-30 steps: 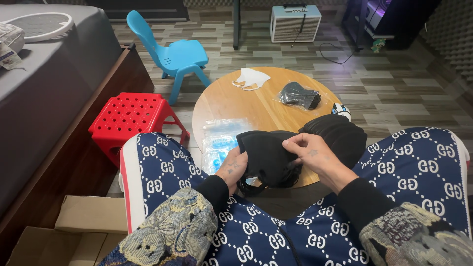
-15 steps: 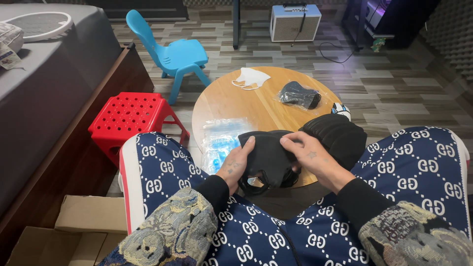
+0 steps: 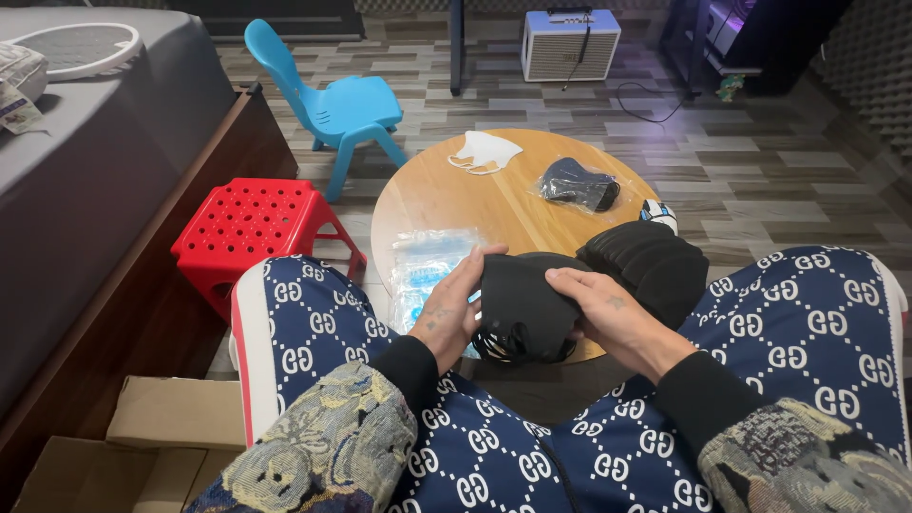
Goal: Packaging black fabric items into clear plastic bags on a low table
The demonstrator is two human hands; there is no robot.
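Head view: both hands grip a bunch of black face masks (image 3: 521,306) over the near edge of the round worktop (image 3: 456,195). The left hand (image 3: 454,312) curls round the left side, the right hand (image 3: 597,309) pinches the right. Soft, light and floppy, with loops dangling below; best held by the body. Since a second ago, the bunch sits more squared between the hands.

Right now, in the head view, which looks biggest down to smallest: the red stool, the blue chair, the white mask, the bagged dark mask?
1. red stool
2. blue chair, though it stands farther away, so unsure
3. white mask and bagged dark mask: look alike
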